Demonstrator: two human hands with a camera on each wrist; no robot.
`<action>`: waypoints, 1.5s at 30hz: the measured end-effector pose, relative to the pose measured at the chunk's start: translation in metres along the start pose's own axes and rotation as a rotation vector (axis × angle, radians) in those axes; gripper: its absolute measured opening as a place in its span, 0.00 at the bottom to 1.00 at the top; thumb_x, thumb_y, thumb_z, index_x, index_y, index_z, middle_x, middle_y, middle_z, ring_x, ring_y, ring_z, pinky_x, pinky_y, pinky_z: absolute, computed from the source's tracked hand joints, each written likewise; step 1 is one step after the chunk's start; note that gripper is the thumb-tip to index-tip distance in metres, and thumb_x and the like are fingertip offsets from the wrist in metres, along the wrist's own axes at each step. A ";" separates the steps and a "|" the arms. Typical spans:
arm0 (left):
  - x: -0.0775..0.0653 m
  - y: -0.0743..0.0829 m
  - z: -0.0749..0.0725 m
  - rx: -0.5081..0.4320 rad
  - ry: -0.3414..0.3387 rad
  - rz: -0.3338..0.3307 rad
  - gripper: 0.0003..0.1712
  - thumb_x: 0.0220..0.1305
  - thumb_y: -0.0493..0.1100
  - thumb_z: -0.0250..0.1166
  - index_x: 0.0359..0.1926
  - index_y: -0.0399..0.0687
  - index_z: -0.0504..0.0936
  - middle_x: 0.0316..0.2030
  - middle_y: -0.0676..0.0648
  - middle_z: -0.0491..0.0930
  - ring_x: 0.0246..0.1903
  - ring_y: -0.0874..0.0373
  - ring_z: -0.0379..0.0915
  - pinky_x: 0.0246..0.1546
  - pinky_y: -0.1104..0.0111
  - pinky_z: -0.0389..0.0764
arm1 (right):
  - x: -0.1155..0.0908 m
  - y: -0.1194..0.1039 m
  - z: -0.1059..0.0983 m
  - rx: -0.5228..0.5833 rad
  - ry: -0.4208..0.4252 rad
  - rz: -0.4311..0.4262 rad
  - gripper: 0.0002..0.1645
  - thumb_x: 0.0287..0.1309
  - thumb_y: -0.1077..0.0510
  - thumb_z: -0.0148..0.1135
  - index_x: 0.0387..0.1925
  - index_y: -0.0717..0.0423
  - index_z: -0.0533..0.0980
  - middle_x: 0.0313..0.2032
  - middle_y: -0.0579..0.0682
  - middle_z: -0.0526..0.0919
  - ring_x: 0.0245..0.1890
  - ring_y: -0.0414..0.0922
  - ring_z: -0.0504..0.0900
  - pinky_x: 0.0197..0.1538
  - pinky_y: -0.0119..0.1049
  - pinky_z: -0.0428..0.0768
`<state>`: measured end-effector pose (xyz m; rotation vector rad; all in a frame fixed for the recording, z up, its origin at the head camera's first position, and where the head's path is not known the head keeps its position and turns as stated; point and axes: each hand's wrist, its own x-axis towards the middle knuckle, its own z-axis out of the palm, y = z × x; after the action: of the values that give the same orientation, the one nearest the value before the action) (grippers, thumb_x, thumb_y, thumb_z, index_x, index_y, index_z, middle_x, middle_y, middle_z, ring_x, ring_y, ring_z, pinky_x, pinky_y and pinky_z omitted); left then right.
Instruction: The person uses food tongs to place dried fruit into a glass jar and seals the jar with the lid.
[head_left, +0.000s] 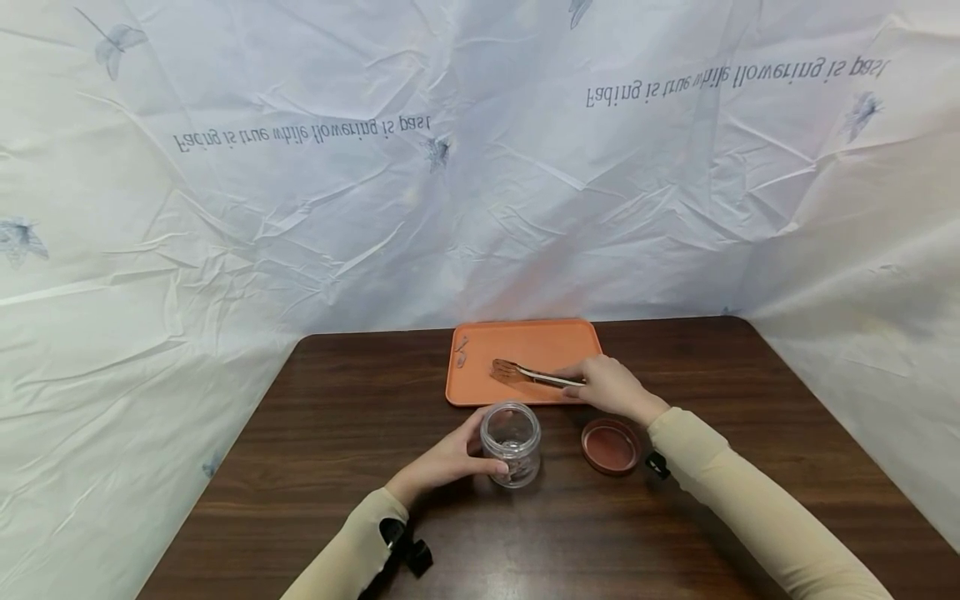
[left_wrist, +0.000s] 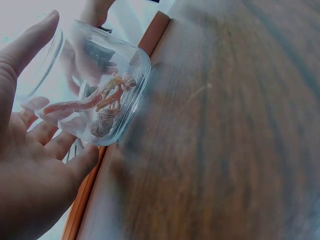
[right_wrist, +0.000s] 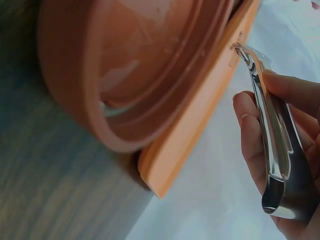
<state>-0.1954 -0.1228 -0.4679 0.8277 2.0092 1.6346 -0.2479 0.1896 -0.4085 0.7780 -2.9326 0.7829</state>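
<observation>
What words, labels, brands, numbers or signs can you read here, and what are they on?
"Fading is true while flowering is past": white sheet, upper right, letters flipped top to bottom.
"Fa...ing is true while flowering is past": same sheet, left, also flipped; first word creased.
Orange tray: pale marks, too small to tell if writing.
Glass jar, red lid, tongs: no text visible.

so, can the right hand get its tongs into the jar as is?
Likely yes. The right hand grips the tongs at the orange tray; the clear jar is uncovered, and the left hand holds its side, leaving the mouth free. Nothing visible blocks the way.
</observation>
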 end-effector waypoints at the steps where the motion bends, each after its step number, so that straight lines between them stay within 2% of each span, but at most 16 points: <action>1: 0.000 0.000 0.000 -0.001 0.000 0.000 0.50 0.61 0.44 0.75 0.77 0.65 0.56 0.68 0.47 0.69 0.65 0.54 0.69 0.61 0.64 0.72 | -0.001 0.000 -0.002 0.014 0.001 0.005 0.22 0.65 0.56 0.68 0.60 0.49 0.82 0.40 0.52 0.89 0.18 0.39 0.65 0.26 0.37 0.65; 3: 0.000 0.000 0.000 -0.002 -0.002 0.001 0.50 0.61 0.44 0.75 0.77 0.65 0.55 0.68 0.45 0.69 0.65 0.52 0.69 0.60 0.64 0.72 | -0.002 0.000 -0.007 0.038 0.009 0.020 0.22 0.65 0.55 0.68 0.60 0.51 0.81 0.25 0.52 0.85 0.13 0.39 0.58 0.22 0.35 0.61; 4: 0.000 -0.001 0.000 -0.002 -0.003 0.003 0.50 0.61 0.44 0.75 0.77 0.64 0.55 0.68 0.45 0.69 0.65 0.52 0.69 0.60 0.64 0.72 | -0.002 -0.001 -0.009 0.040 0.016 0.025 0.22 0.65 0.55 0.67 0.60 0.51 0.81 0.21 0.50 0.82 0.13 0.37 0.59 0.21 0.34 0.61; 6: 0.000 -0.001 0.000 -0.003 -0.004 0.004 0.50 0.61 0.44 0.75 0.77 0.64 0.55 0.68 0.44 0.69 0.65 0.51 0.69 0.60 0.64 0.73 | -0.003 -0.002 -0.016 0.046 0.029 0.033 0.23 0.66 0.54 0.67 0.61 0.52 0.81 0.14 0.46 0.76 0.11 0.38 0.55 0.20 0.33 0.60; 8: 0.000 -0.001 0.000 -0.004 -0.006 0.004 0.50 0.62 0.44 0.75 0.77 0.64 0.55 0.68 0.43 0.69 0.65 0.50 0.69 0.59 0.64 0.73 | -0.004 -0.002 -0.023 0.051 0.050 0.043 0.23 0.66 0.53 0.67 0.61 0.53 0.81 0.13 0.44 0.75 0.10 0.38 0.54 0.19 0.33 0.59; 10: 0.000 -0.001 0.000 -0.005 -0.006 0.003 0.50 0.62 0.44 0.75 0.77 0.64 0.55 0.67 0.43 0.69 0.64 0.50 0.70 0.59 0.64 0.74 | -0.004 -0.003 -0.030 0.052 0.072 0.050 0.23 0.66 0.52 0.67 0.61 0.51 0.80 0.18 0.42 0.80 0.10 0.38 0.55 0.18 0.32 0.59; 15: -0.001 -0.001 0.001 0.002 -0.004 -0.001 0.50 0.62 0.44 0.75 0.77 0.65 0.55 0.68 0.44 0.69 0.64 0.51 0.70 0.59 0.64 0.73 | -0.005 -0.005 -0.049 0.046 0.129 0.052 0.24 0.66 0.52 0.68 0.62 0.50 0.80 0.21 0.42 0.81 0.10 0.39 0.56 0.17 0.33 0.59; 20: -0.001 -0.001 0.000 0.011 0.000 -0.002 0.50 0.61 0.44 0.75 0.77 0.64 0.55 0.68 0.45 0.69 0.64 0.52 0.70 0.59 0.65 0.73 | -0.008 -0.005 -0.059 0.029 0.158 0.058 0.24 0.66 0.51 0.67 0.62 0.50 0.80 0.11 0.43 0.63 0.11 0.39 0.53 0.18 0.33 0.58; 22: -0.001 -0.002 0.000 0.010 -0.001 0.000 0.50 0.62 0.44 0.75 0.77 0.64 0.55 0.68 0.44 0.69 0.64 0.52 0.70 0.59 0.65 0.73 | -0.010 -0.005 -0.061 0.029 0.151 0.061 0.25 0.67 0.50 0.66 0.63 0.49 0.79 0.10 0.42 0.61 0.11 0.39 0.54 0.17 0.33 0.58; 25: -0.001 -0.002 0.000 0.010 -0.003 0.004 0.50 0.62 0.44 0.75 0.77 0.64 0.55 0.68 0.44 0.69 0.65 0.52 0.69 0.59 0.65 0.73 | -0.014 -0.005 -0.063 0.024 0.154 0.056 0.25 0.67 0.48 0.66 0.63 0.49 0.79 0.10 0.42 0.63 0.10 0.39 0.55 0.17 0.33 0.60; 28: -0.001 -0.002 0.000 0.006 -0.004 0.003 0.50 0.61 0.45 0.75 0.77 0.64 0.55 0.68 0.44 0.69 0.64 0.52 0.69 0.59 0.64 0.73 | -0.019 -0.007 -0.068 0.026 0.182 0.043 0.25 0.67 0.47 0.66 0.64 0.45 0.79 0.14 0.45 0.72 0.09 0.39 0.57 0.16 0.34 0.62; 32: -0.001 -0.001 0.000 0.006 -0.003 -0.004 0.50 0.61 0.45 0.75 0.77 0.65 0.55 0.67 0.44 0.69 0.64 0.52 0.69 0.59 0.64 0.73 | -0.027 -0.012 -0.081 0.031 0.238 0.019 0.25 0.66 0.47 0.67 0.63 0.41 0.79 0.21 0.45 0.81 0.12 0.41 0.67 0.17 0.35 0.64; 35: 0.000 0.000 0.001 0.015 0.000 -0.004 0.50 0.61 0.45 0.75 0.77 0.65 0.55 0.68 0.46 0.68 0.65 0.53 0.69 0.60 0.65 0.72 | -0.036 -0.018 -0.091 0.041 0.286 0.004 0.24 0.66 0.46 0.67 0.63 0.42 0.80 0.22 0.43 0.82 0.17 0.42 0.74 0.18 0.36 0.65; 42: 0.000 0.000 0.000 0.022 0.006 -0.005 0.50 0.61 0.44 0.75 0.77 0.65 0.56 0.69 0.48 0.68 0.65 0.54 0.68 0.61 0.65 0.72 | -0.061 -0.035 -0.111 0.028 0.406 -0.048 0.24 0.65 0.46 0.68 0.61 0.42 0.81 0.25 0.41 0.86 0.18 0.38 0.77 0.20 0.33 0.68; 45: -0.002 0.000 0.000 0.019 0.008 -0.018 0.51 0.61 0.46 0.75 0.77 0.66 0.55 0.69 0.46 0.67 0.66 0.52 0.68 0.60 0.64 0.72 | -0.071 -0.044 -0.117 0.007 0.444 -0.090 0.23 0.64 0.49 0.70 0.60 0.40 0.82 0.30 0.41 0.87 0.14 0.35 0.71 0.20 0.32 0.65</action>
<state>-0.1939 -0.1238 -0.4681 0.8093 2.0348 1.6136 -0.1787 0.2447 -0.2955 0.6324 -2.4869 0.8331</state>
